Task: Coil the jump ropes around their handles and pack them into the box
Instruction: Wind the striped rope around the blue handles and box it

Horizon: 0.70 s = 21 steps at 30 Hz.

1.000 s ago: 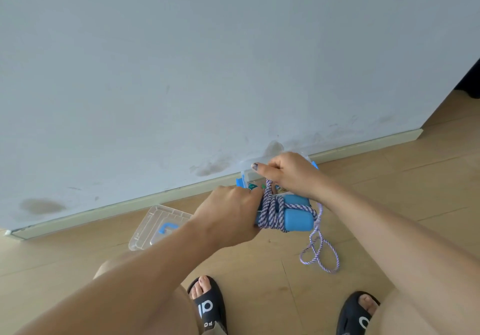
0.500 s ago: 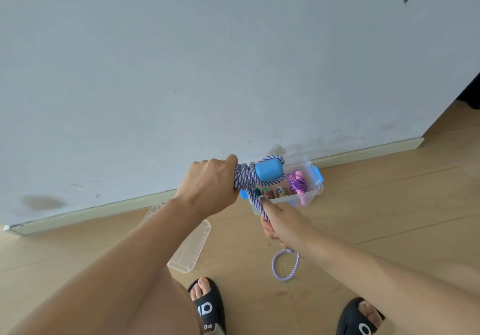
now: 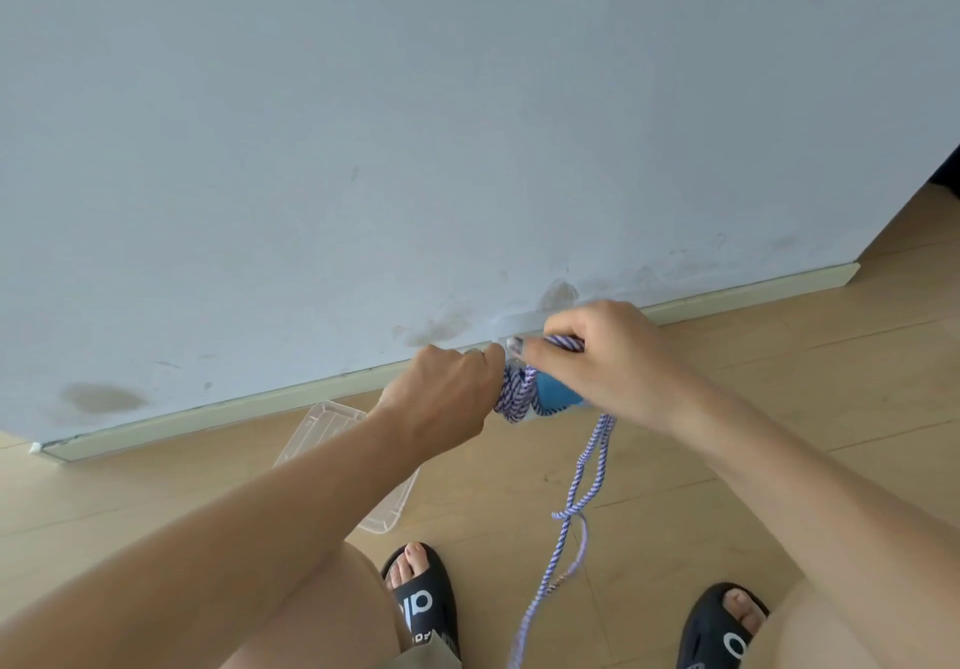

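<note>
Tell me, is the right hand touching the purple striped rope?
Touching. The head view shows the right hand gripping the purple striped rope, which passes between thumb and fingers.

Bare forearms, no sleeves; black slide sandals (image 3: 423,603) with white lettering, khaki shorts hem (image 3: 428,655) beside the left sandal.

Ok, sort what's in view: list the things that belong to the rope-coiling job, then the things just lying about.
Job:
purple-and-white braided jump rope
blue foam handles
clear plastic box lid
left hand gripping the coil
right hand holding the rope

Lying about:
black slide sandals
</note>
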{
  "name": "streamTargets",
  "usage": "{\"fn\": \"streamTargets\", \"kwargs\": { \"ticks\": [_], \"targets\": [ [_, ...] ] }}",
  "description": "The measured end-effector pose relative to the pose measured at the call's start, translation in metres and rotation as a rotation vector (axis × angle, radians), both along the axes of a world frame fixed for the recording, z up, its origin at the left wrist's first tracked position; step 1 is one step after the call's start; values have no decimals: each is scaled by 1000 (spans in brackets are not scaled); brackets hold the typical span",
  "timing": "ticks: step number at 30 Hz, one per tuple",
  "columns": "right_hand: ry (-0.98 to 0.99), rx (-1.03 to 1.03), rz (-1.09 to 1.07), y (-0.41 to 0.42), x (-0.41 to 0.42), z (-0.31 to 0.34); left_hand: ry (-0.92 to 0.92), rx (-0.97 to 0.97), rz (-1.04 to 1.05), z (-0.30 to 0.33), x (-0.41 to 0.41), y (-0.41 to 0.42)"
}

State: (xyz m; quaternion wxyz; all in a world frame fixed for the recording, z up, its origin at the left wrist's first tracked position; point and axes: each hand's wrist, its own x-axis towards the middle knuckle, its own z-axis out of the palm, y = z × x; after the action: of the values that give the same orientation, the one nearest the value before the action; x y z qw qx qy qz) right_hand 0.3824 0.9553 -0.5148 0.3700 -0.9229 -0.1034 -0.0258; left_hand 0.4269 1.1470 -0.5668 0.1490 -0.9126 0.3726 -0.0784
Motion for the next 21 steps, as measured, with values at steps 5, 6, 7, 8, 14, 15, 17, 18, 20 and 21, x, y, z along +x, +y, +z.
{"fn": "streamTargets", "kwargs": {
  "ticks": [5, 6, 7, 8, 14, 15, 17, 18, 20, 21],
  "targets": [
    [1, -74, -40, -23, 36, -17, 14, -134, -151, -4, -23, -17],
    [50, -58, -34, -28, 41, -23, 2, -178, -159, -2, -23, -17],
    [101, -21, -22, -30, 44, -29, -2, -210, -161, 2, -22, -16],
    [157, 23, -14, -31, 46, -36, -4, -234, -164, 6, -21, -14],
    [537, 335, -74, -19, 36, -70, -29, -334, -142, 16, -16, -3],
    [572, 308, -91, -18, 32, -74, -27, -357, -103, 16, -12, -1],
    [588, 327, -197, -8, 21, -81, -12, -390, -8, 16, -5, 0],
    [589, 351, -256, 0, 15, -83, -8, -404, 52, 16, -2, -1],
    [562, 359, -279, 18, 0, -90, 28, -422, 210, 18, 7, -1],
    [540, 331, -258, 26, -8, -92, 71, -420, 288, 19, 12, 0]
  ]
}}
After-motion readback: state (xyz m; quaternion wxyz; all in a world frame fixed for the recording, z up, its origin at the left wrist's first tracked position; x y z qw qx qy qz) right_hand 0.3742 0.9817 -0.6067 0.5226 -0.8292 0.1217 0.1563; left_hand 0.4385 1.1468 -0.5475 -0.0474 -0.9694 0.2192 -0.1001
